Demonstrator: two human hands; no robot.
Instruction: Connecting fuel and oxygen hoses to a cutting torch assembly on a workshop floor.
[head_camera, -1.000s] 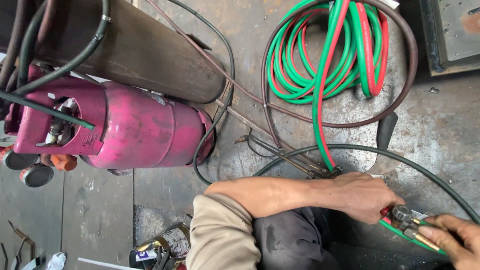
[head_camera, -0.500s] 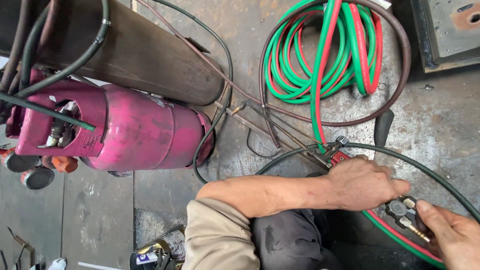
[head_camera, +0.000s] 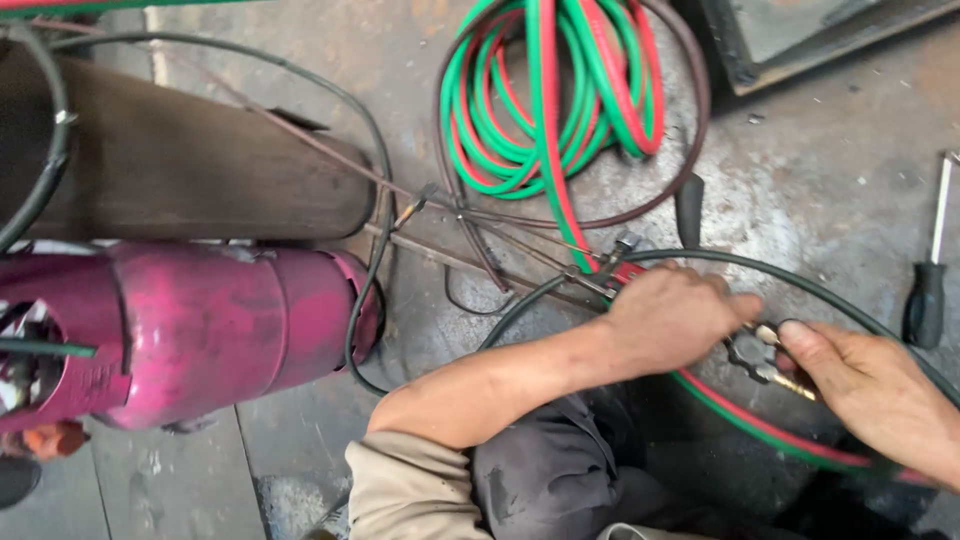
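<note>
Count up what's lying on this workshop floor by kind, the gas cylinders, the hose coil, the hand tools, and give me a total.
Gas cylinders: 2, one pink cylinder and one dark cylinder
Red and green hose coil: 1
Torch, gripped by left hand and right hand: 1
Screwdriver: 1
Total: 5

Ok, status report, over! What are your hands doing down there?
Left hand gripping torch body. Right hand fingers on torch valve knob. Red-green hoses and black cable crowd the hands. Over.
</note>
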